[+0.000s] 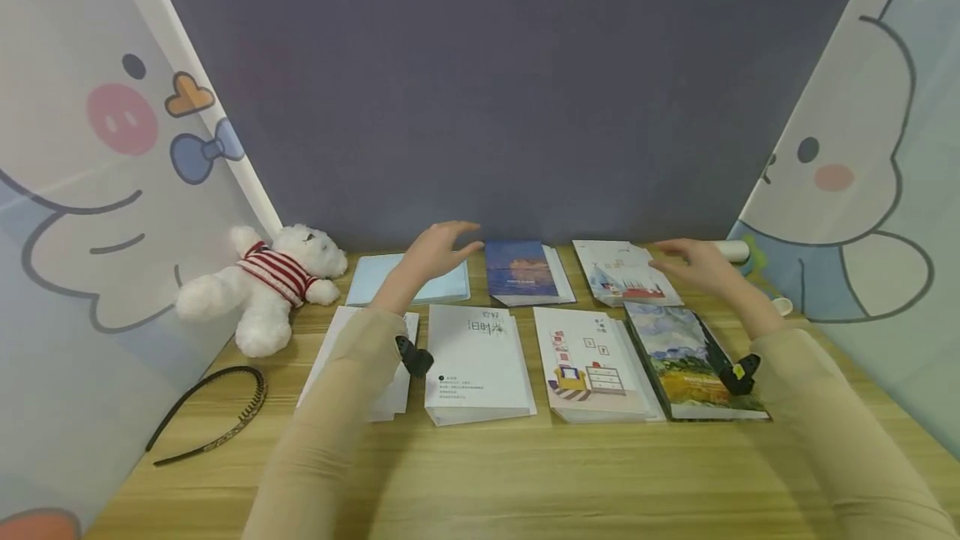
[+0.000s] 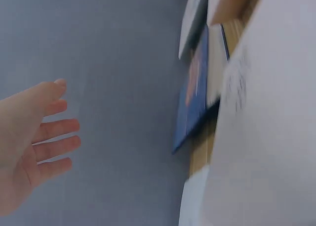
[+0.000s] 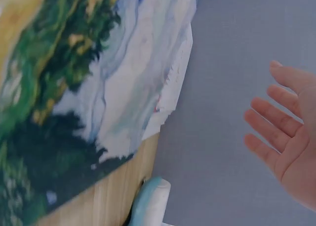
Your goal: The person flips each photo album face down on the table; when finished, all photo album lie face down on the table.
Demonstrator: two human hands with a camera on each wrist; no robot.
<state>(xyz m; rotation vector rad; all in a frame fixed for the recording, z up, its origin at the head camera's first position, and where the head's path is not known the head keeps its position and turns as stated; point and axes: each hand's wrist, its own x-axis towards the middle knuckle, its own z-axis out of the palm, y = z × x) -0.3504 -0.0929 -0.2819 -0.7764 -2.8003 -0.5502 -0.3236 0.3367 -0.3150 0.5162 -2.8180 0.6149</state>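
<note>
The person's left hand (image 1: pixel 435 252) hung in the air just left of the blue book (image 1: pixel 521 265), its fingers loosely spread, the hand wide and holding nothing. The right hand (image 1: pixel 697 263) hung well to the right of the blue book, its fingers also relaxed and apart, and likewise held nothing.

Beneath the left hand, just left of the blue book, lay the pale blue book (image 1: pixel 444 283), partly hidden by the arm. To the right of the blue book, near the right hand's fingertips, lay the tent-picture book (image 1: pixel 621 273). Nearer the person than the blue book ran a row of four: a white book (image 1: pixel 388 386) farthest left, half covered by the left sleeve; the book with handwriting (image 1: pixel 480 365) next; the book with the drawers picture (image 1: pixel 596 373); and the landscape book (image 1: pixel 678 357) farthest right, near the right sleeve.

Far left of the blue book, a plush bear (image 1: pixel 277 277) in a striped shirt lay on its back, and a black headband (image 1: pixel 258 398) lay nearer the person. Far right was a white cylinder (image 1: pixel 732 251). The wooden table (image 1: pixel 487 482) carried them all, and a dark panel (image 1: pixel 510 90) rose behind the blue book.
</note>
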